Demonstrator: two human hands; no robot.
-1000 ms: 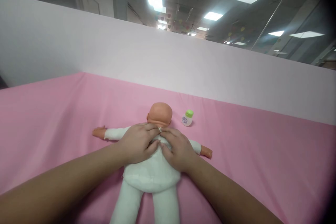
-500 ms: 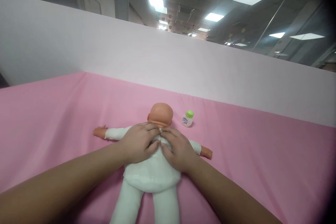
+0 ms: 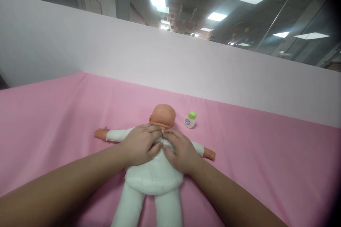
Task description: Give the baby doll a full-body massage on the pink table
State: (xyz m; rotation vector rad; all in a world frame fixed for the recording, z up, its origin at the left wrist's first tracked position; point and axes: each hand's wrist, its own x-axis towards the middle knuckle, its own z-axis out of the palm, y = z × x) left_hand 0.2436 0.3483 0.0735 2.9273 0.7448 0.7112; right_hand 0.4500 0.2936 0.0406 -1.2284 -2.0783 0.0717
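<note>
A baby doll (image 3: 154, 177) with a white cloth body lies face down, its arms spread out to both sides. Its bald head points away from me. My left hand (image 3: 142, 143) lies flat on the left of its upper back, just below the neck. On the right of the upper back rests my right hand (image 3: 181, 150), also flat. The fingertips of both hands nearly meet along the middle of the back. Neither hand grips anything. Under my palms, the doll's shoulders are hidden.
A small clear bottle (image 3: 190, 122) with a green cap stands to the right of the doll's head. Pink sheeting (image 3: 253, 149) covers the surface beneath. Behind it rises a white panel (image 3: 170, 64), with a window and ceiling lights above.
</note>
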